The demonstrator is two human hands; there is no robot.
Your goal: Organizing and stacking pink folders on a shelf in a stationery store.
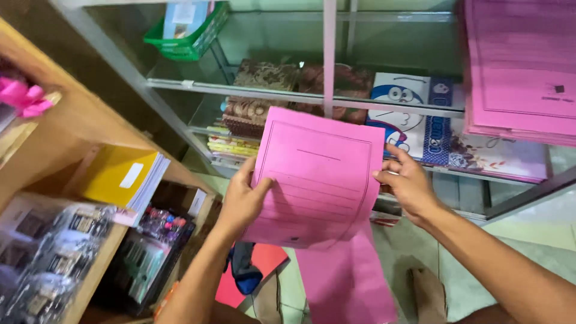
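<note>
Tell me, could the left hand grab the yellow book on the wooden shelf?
Probably not right away. The left hand is busy holding the pink folder along with the right hand. The yellow book lies uncovered to its left, so once the hand is free, nothing seems to block it.

Soft, even indoor light, slightly blurred.
You see faint glare on the glass shelf (270, 96); the wooden shelf's (78, 126) left corner smears out of focus.

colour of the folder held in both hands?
Pink folder with dark printed lines; head view.
</note>
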